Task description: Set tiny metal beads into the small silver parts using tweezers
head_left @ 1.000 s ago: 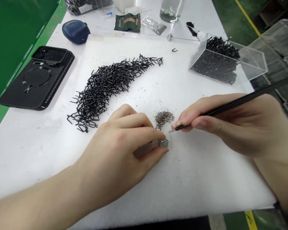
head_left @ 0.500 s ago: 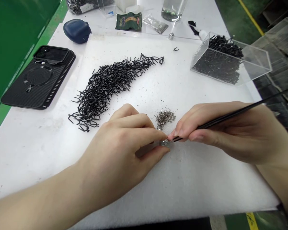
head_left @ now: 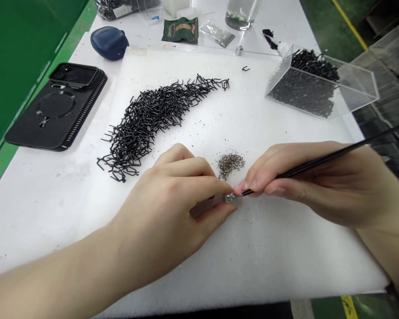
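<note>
Between the thumb and index finger of my left hand [head_left: 173,199] is a small shiny metal piece [head_left: 230,197], mostly covered by the fingertips. My right hand [head_left: 306,181] grips a thin black pen-like tool [head_left: 319,165], possibly tweezers, whose tip reaches the metal piece. Just behind the fingertips lies a small pile of tiny brown and silvery grains [head_left: 231,163]. Farther off, a long heap of small black bent pieces [head_left: 159,108] stretches over the white foam sheet [head_left: 199,274].
A clear box [head_left: 319,97] of black pieces lies at the back right. To the left are a black-cased phone [head_left: 56,106] and a dark blue case [head_left: 109,43]. Along the back stand a green packet [head_left: 180,30], a small clear bag [head_left: 217,33] and a glass of liquid [head_left: 242,15].
The whole view has shifted slightly, so everything sits a little farther right. Both hands keep the same hold, with the tool tip still at the metal piece.
</note>
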The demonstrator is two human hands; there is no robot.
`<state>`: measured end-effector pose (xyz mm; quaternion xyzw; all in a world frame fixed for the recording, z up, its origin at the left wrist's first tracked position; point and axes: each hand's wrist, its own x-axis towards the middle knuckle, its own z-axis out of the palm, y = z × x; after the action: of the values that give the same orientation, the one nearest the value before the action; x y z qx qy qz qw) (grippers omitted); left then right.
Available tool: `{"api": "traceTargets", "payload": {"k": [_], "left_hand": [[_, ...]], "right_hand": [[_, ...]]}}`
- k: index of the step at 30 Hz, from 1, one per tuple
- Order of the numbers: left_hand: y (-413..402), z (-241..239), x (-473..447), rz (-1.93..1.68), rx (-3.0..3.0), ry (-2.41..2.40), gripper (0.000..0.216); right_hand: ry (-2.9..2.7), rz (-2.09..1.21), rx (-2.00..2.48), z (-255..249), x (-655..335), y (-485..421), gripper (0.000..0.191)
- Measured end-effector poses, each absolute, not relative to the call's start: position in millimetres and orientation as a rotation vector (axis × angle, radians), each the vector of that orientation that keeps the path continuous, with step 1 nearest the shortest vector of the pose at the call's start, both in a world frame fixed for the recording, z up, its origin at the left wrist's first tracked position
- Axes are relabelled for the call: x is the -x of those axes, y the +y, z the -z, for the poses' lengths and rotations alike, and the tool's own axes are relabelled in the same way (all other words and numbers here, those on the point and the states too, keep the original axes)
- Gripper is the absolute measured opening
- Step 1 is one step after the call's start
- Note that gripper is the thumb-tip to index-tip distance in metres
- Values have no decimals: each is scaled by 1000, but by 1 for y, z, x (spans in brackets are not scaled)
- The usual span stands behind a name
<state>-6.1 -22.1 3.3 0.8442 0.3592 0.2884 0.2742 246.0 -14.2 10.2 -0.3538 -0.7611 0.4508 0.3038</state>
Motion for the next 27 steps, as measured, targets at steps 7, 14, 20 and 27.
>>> {"api": "traceTargets", "payload": {"k": [7, 14, 20, 27], "left_hand": [[-22, -7, 4, -765, -2276, 961, 10], [-22, -8, 7, -765, -2309, 1048, 3], [-23, -7, 6, -741, -2356, 1099, 9], [-23, -12, 7, -736, -2374, 931, 23]], "right_hand": [[-1995, -1207, 958, -11, -246, -15, 9], [-1846, -973, 1187, -11, -247, -14, 6], [-1957, -986, 1116, -7, -250, -9, 8], [-1980, -956, 1072, -8, -249, -8, 5]]}}
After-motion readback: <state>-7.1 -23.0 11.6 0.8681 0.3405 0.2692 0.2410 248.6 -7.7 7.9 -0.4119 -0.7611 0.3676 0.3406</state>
